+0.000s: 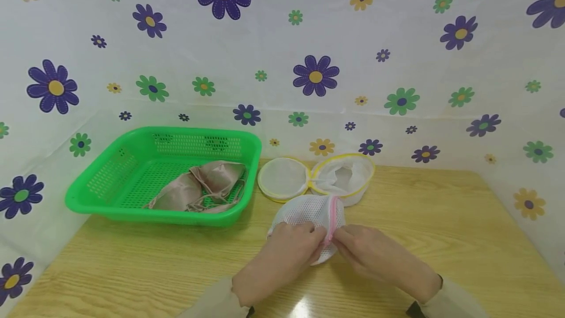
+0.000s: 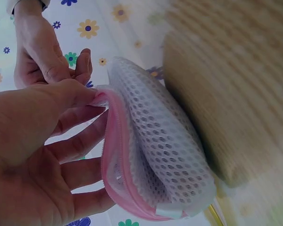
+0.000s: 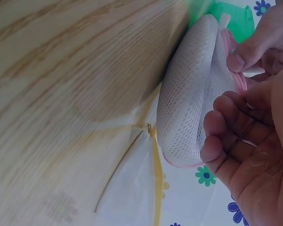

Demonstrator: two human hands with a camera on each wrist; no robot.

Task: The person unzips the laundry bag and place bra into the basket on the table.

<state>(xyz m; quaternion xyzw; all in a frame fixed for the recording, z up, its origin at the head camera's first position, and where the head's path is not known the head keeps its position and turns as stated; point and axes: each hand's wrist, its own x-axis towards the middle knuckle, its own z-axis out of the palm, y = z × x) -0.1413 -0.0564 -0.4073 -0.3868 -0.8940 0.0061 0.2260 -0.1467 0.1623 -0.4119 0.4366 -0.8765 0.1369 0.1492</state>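
Note:
A white mesh laundry bag (image 1: 304, 212) with a pink zipper edge stands low over the table in front of me. My left hand (image 1: 293, 244) pinches the pink edge between thumb and finger; its other fingers spread along the zipper in the left wrist view. From the other side my right hand (image 1: 375, 254) pinches at the same pink edge, close beside the left, its remaining fingers curled in the right wrist view. The zipper (image 2: 125, 160) runs down the bag's side with its mouth gaping, and a small white tag (image 2: 170, 210) sits at the zipper's far end.
A green plastic basket (image 1: 163, 217) at the left holds a shiny beige bra (image 1: 181, 193) with thin straps. Behind the bag lies an opened white mesh case with yellow rims, its round lid (image 1: 282, 178) beside its bowl (image 1: 359, 183). A flowered sheet (image 1: 282, 43) hangs behind the wooden table (image 1: 441, 220).

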